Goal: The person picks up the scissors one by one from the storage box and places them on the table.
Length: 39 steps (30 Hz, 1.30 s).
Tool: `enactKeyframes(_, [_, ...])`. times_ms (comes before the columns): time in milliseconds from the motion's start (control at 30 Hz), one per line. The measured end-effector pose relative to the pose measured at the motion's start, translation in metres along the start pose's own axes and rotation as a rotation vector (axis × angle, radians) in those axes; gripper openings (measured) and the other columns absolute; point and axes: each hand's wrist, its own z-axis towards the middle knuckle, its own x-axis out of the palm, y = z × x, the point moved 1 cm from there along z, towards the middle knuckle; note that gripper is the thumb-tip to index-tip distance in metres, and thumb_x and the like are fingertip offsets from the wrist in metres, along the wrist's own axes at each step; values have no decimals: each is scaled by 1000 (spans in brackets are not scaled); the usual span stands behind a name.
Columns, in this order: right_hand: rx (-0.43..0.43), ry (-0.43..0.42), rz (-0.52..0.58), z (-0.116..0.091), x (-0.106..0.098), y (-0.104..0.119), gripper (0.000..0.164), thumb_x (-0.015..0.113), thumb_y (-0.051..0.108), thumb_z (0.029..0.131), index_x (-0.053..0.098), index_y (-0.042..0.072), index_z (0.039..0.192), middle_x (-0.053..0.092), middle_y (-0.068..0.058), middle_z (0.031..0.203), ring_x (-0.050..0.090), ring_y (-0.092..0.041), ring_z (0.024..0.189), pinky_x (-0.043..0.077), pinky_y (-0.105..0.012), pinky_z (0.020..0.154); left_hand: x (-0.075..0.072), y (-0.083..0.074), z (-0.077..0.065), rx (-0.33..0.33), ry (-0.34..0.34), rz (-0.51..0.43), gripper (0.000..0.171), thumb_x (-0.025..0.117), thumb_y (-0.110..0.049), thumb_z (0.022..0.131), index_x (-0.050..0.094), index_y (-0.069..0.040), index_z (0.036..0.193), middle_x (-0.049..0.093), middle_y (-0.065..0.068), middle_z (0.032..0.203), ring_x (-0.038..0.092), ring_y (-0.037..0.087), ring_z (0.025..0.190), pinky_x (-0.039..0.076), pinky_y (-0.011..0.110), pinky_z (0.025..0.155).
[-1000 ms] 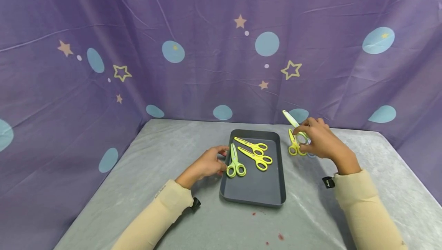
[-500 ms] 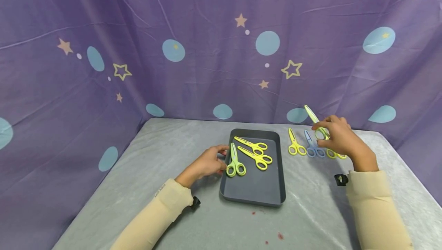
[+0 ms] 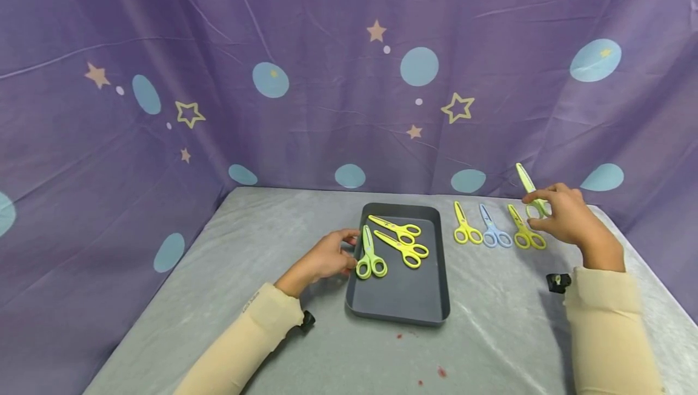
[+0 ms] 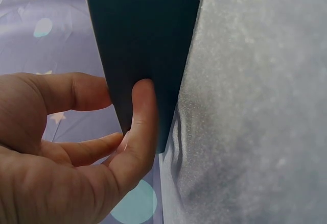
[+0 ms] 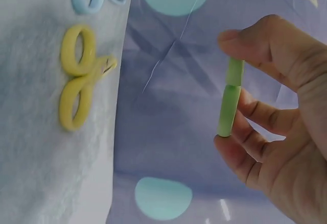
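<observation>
Head view: a person's right hand pinches pale-green scissors by the handles, its grip raised over the desk, right of the frame. Near it I see a yellow pair, a blue pair and another yellow pair in a row. At centre, the left hand, its grip spread, touches the left wall of a dark tray bearing a light-green pair and two yellow pairs.
</observation>
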Motion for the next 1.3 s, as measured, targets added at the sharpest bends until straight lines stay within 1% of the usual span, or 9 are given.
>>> enactKeyframes(267, [36,18,-32,-6,2,-25,40,85,10,79,72,-5,113,65,-34,109,49,-52,109,31,-68,93,-2,-2,-2,-4,4,-17,74,63,10,87,38,-1,156,48,20,142,66,21,74,62,41,69])
enactKeyframes(400, [49,41,-43,-10,3,-34,41,84,10,78,72,-6,114,66,-35,109,52,-55,107,32,-71,90,-2,-3,-3,-6,4,-13,74,63,9,87,39,-1,156,48,20,142,65,21,74,62,41,69])
enactKeyframes(533, [54,61,-66,-14,5,-40,42,84,12,77,72,-6,113,68,-33,103,56,-56,102,35,-73,84,-2,-2,-3,-9,3,-6,73,63,9,88,39,-2,157,48,19,142,65,21,75,62,40,69])
enactKeyframes(767, [68,97,-91,-17,11,-51,43,85,13,74,73,-5,111,71,-30,101,60,-56,99,38,-70,87,-1,0,-3,-14,-9,-15,74,65,9,88,39,-2,156,48,19,141,68,23,78,62,38,68])
enactKeyframes(833, [65,105,-97,-19,12,-54,42,86,13,73,73,-5,109,71,-28,99,62,-54,97,41,-67,86,-1,0,-2,-14,-9,-10,74,65,8,88,40,-2,156,49,19,141,68,23,78,62,38,68])
enactKeyframes(933, [76,130,-86,-21,13,-59,42,86,14,73,73,-5,108,72,-24,95,63,-45,90,46,-59,80,-1,1,-2,-11,-7,-4,74,65,8,88,40,-3,156,49,19,142,68,24,78,62,38,69])
enactKeyframes(1033, [116,171,-54,-23,14,-61,43,86,15,73,73,-4,109,70,-21,93,60,-35,84,48,-50,74,-1,1,-2,-8,-4,-2,74,65,7,88,40,-3,156,49,19,142,68,24,80,62,39,69])
enactKeyframes(1167, [151,219,-8,-26,16,-64,43,86,14,74,73,-5,109,68,-23,95,59,-35,84,50,-51,74,-1,0,-2,-12,1,-6,74,65,7,89,39,-3,157,49,19,142,68,24,81,62,39,70])
enactKeyframes(1300, [133,237,11,-28,21,-67,38,85,12,74,73,-4,106,69,-23,96,62,-37,87,51,-54,77,-1,0,-2,-11,4,-9,74,66,7,89,39,-3,157,48,19,142,68,23,81,62,38,69])
